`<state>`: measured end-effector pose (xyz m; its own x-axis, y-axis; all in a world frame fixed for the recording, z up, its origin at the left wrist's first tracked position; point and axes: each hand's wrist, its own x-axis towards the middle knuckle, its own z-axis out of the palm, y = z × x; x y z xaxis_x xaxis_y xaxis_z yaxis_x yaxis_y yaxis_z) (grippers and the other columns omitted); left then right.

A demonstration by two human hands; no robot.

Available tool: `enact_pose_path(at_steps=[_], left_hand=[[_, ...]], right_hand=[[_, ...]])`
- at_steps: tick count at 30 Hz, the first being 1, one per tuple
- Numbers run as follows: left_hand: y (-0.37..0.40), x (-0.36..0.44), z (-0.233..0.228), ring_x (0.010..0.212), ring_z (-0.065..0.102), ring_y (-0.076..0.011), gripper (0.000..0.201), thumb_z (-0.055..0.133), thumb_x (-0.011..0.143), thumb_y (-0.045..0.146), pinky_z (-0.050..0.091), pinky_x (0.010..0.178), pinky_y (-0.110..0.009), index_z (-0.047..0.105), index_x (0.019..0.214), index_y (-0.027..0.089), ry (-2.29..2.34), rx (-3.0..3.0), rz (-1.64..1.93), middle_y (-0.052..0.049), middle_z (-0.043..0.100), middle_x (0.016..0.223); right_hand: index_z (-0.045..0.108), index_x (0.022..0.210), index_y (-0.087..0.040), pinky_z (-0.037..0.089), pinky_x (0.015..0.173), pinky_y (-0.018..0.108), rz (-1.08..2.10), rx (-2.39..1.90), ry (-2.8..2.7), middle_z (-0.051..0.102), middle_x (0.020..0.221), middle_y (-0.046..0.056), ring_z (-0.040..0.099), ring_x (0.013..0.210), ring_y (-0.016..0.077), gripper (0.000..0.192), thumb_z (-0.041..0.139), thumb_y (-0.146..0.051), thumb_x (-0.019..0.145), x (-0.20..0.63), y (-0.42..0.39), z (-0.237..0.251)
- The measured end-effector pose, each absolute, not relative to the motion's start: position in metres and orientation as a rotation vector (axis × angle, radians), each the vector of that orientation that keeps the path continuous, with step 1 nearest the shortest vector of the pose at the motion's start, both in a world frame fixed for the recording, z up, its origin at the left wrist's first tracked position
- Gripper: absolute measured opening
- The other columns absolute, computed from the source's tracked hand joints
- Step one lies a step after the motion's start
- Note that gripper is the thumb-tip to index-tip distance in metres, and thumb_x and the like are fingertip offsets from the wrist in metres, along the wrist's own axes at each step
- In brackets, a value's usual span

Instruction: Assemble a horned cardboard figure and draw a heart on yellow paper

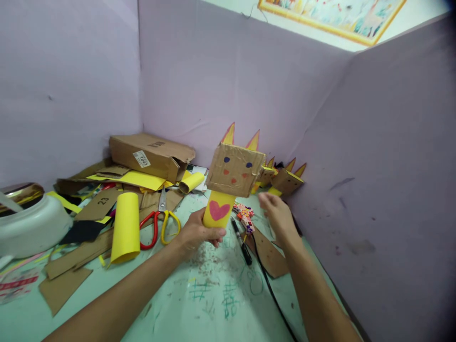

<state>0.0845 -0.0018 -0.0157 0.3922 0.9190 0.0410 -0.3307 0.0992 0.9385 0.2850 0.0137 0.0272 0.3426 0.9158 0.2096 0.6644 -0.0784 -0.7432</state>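
Note:
My left hand (203,229) is wrapped round the yellow tube body (214,221) of a cardboard cat figure (233,173), which stands tilted slightly to the right above the table. Its square brown head has blue eyes, red marks and two pointed yellow ears edged in pink; a pink heart is on the tube. Just right of the head is my right hand (277,216), apart from it, with fingers curled in and nothing visible in them. Below it lie a patterned glue gun (245,217) with a black cord and a black marker (242,243).
Red-and-yellow scissors (162,218) lie beside a standing yellow tube (126,228). Cardboard scraps (80,251) and a cardboard box (149,154) fill the left. A white pot (39,228) stands far left. Similar cat figures (288,182) are at the back right, by the wall.

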Motion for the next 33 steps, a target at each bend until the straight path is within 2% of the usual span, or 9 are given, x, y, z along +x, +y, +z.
enact_pose_path(at_steps=[2, 5, 11, 13, 16, 19, 24, 29, 33], left_hand=[[-0.001, 0.083, -0.014, 0.044, 0.053, -0.0104, 0.034, 0.076, 0.052, 0.021, 0.046, 0.04, -0.023, 0.054, 0.077, 0.013, 0.684, 1.096, 1.055, 0.003, 0.058, 0.054], [0.0, 0.081, -0.011, 0.044, 0.053, -0.0101, 0.033, 0.075, 0.052, 0.021, 0.045, 0.039, -0.022, 0.054, 0.076, 0.012, 0.703, 1.096, 1.078, 0.003, 0.058, 0.053], [0.0, 0.079, -0.008, 0.045, 0.054, -0.011, 0.033, 0.076, 0.052, 0.022, 0.047, 0.041, -0.023, 0.054, 0.076, 0.012, 0.726, 1.095, 1.095, 0.002, 0.058, 0.055], [0.0, 0.079, -0.007, 0.045, 0.054, -0.0112, 0.035, 0.076, 0.051, 0.022, 0.046, 0.04, -0.024, 0.055, 0.077, 0.012, 0.737, 1.09, 1.096, 0.002, 0.058, 0.055], [0.001, 0.079, -0.006, 0.044, 0.055, -0.0117, 0.038, 0.077, 0.05, 0.023, 0.046, 0.039, -0.024, 0.054, 0.079, 0.012, 0.747, 1.082, 1.102, 0.002, 0.058, 0.055], [0.001, 0.079, -0.006, 0.044, 0.054, -0.0115, 0.04, 0.077, 0.05, 0.023, 0.046, 0.039, -0.024, 0.054, 0.08, 0.012, 0.746, 1.078, 1.108, 0.002, 0.058, 0.054], [0.002, 0.078, -0.006, 0.044, 0.053, -0.0106, 0.037, 0.077, 0.051, 0.023, 0.046, 0.039, -0.023, 0.053, 0.078, 0.012, 0.751, 1.079, 1.104, 0.002, 0.057, 0.053], [0.001, 0.078, -0.004, 0.044, 0.053, -0.011, 0.035, 0.076, 0.053, 0.022, 0.046, 0.04, -0.024, 0.053, 0.077, 0.013, 0.757, 1.098, 1.123, 0.002, 0.057, 0.054], [0.0, 0.08, -0.003, 0.045, 0.053, -0.0105, 0.034, 0.075, 0.053, 0.021, 0.046, 0.039, -0.023, 0.052, 0.077, 0.013, 0.761, 1.102, 1.147, 0.003, 0.056, 0.056]], right_hand=[[0.066, 0.085, -0.014, 0.044, 0.068, 0.032, 0.37, -1.974, -1.456, 0.069, 0.092, 0.016, 0.061, 0.092, 0.0308, 0.041, 0.057, -0.049, 0.066, 0.293, 0.019, 0.01], [0.065, 0.06, -0.014, 0.042, 0.064, 0.033, 0.34, -2.146, -1.515, 0.069, 0.074, 0.018, 0.062, 0.084, 0.0342, 0.029, 0.065, -0.043, 0.059, 0.292, 0.027, -0.009], [0.059, 0.05, -0.016, 0.042, 0.06, 0.035, 0.349, -2.246, -1.463, 0.068, 0.07, 0.018, 0.062, 0.083, 0.0357, 0.024, 0.07, -0.038, 0.051, 0.284, 0.05, -0.021], [0.055, 0.045, -0.019, 0.042, 0.055, 0.034, 0.398, -2.214, -1.418, 0.065, 0.058, 0.013, 0.063, 0.077, 0.0342, 0.024, 0.073, -0.035, 0.046, 0.287, 0.053, -0.022], [0.046, 0.037, -0.022, 0.037, 0.041, 0.029, 0.554, -2.116, -1.327, 0.048, 0.033, 0.002, 0.059, 0.053, 0.027, 0.032, 0.075, -0.035, 0.043, 0.293, 0.053, -0.024], [0.047, 0.039, -0.023, 0.035, 0.031, 0.026, 0.761, -1.94, -1.201, 0.041, 0.027, -0.004, 0.048, 0.034, 0.0167, 0.031, 0.072, -0.037, 0.05, 0.296, 0.051, -0.027], [0.055, 0.058, -0.018, 0.045, 0.034, 0.025, 0.929, -1.595, -0.983, 0.059, 0.044, 0.0, 0.051, 0.035, 0.0121, 0.017, 0.064, -0.032, 0.06, 0.294, 0.044, -0.019], [0.059, 0.085, -0.017, 0.038, 0.035, 0.016, 0.777, -1.331, -0.927, 0.068, 0.075, 0.002, 0.056, 0.049, 0.0102, 0.026, 0.065, -0.032, 0.065, 0.284, -0.002, -0.003], [0.064, 0.083, -0.016, 0.042, 0.039, 0.024, 0.469, -1.248, -1.073, 0.064, 0.058, 0.001, 0.056, 0.046, 0.0152, 0.023, 0.069, -0.032, 0.067, 0.27, -0.046, -0.002]])
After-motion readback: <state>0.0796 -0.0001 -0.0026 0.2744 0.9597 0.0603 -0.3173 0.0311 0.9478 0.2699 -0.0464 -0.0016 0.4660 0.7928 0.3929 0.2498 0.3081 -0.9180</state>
